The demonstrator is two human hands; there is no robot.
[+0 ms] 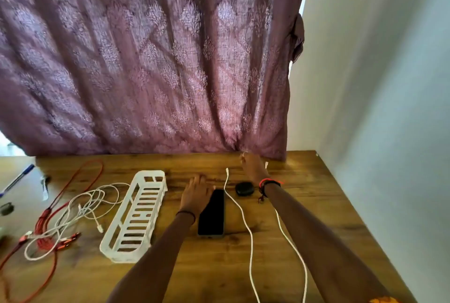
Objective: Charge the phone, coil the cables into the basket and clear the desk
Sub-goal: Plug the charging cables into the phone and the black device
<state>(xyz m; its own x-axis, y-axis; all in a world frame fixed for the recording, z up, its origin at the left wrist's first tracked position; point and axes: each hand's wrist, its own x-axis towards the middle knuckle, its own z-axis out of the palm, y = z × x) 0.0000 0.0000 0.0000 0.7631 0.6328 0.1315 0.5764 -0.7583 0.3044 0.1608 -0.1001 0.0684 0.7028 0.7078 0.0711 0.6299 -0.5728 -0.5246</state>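
Observation:
A black phone [211,213] lies face up in the middle of the wooden desk [304,207]. My left hand [196,192] rests flat beside its top left corner, fingers spread, holding nothing. A white charging cable [246,222] runs in two strands from the front edge, right of the phone; one plug end lies free near the phone's top. My right hand [252,165] reaches to the desk's back edge by the curtain; the cable's other strand passes under its forearm, and whether the hand grips it I cannot tell. A white slotted basket [135,215] lies left of the phone.
A tangle of white cables [80,210] and red cables [47,217] lies at the left. A small black round case [244,188] sits by my right wrist. A blue pen [18,178] lies at the far left. A purple curtain [146,59] hangs behind; a white wall stands right.

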